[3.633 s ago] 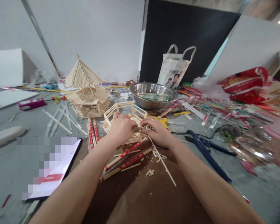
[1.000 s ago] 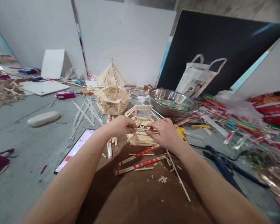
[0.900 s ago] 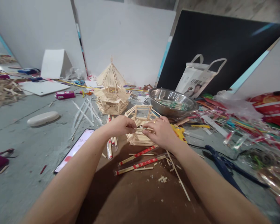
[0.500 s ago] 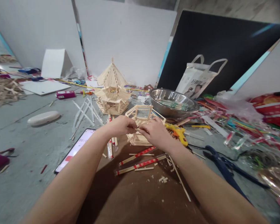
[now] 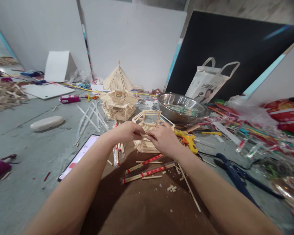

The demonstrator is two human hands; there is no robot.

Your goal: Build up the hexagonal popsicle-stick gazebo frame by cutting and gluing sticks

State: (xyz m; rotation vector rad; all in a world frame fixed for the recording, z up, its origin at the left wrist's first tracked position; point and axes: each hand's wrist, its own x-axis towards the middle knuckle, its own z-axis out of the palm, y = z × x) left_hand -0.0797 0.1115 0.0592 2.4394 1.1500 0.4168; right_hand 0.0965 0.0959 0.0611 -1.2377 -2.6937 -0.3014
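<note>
My left hand (image 5: 132,131) and my right hand (image 5: 161,135) meet over the near-left side of an open wooden stick frame (image 5: 147,147), built with several sides. Both hands are pinched, fingertips almost touching, at a thin pale wooden stick (image 5: 144,135) mostly covered by the fingers. Whether that stick is fixed to the frame I cannot tell. Behind stands a tiered stick pavilion (image 5: 119,94) with a pointed roof. Paper-wrapped chopsticks (image 5: 149,172) and short cut pieces (image 5: 171,188) lie on the brown sheet (image 5: 132,209) in front.
A yellow glue gun (image 5: 189,140) lies right of the frame, before a steel bowl (image 5: 183,107). Blue-handled cutters (image 5: 235,178) are at the right, a phone (image 5: 80,156) and white case (image 5: 47,123) at the left. Plastic scraps and wrappers litter the right side.
Both hands keep nearly the same pose at the frame. The whole view has shifted very slightly; nothing else has visibly moved.
</note>
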